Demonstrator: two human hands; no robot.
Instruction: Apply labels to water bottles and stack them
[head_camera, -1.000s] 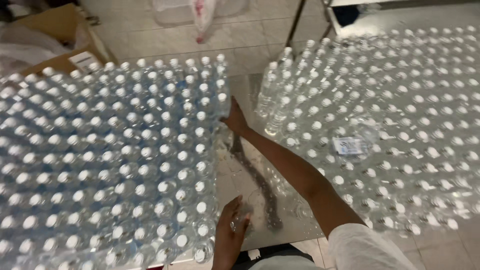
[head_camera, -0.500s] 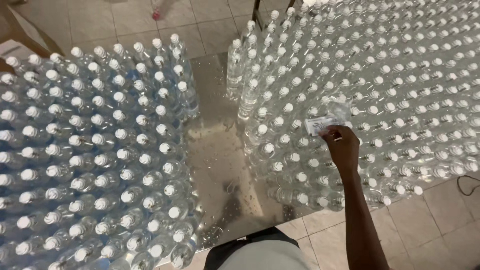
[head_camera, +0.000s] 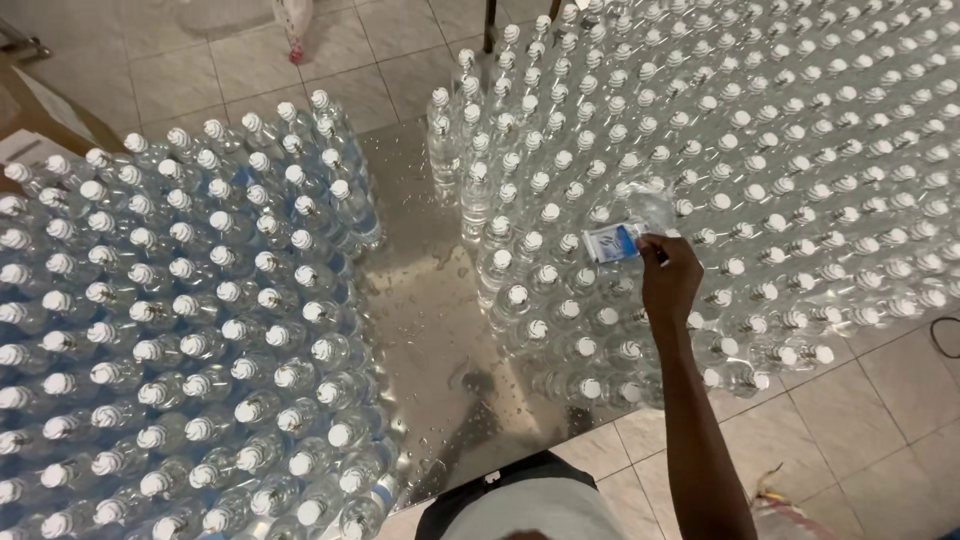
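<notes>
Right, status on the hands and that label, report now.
Right hand pinching a small blue-and-white label sleeve above the right block of capped bottles. Left hand out of view. Wet metal table between blocks; nothing blocking.

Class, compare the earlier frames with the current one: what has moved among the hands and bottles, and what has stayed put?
The right hand left the gap between the bottle blocks, swung right and now grips a label sleeve above the right bottles. The left hand dropped out of view. The left bottles and wet table are unchanged.
</notes>
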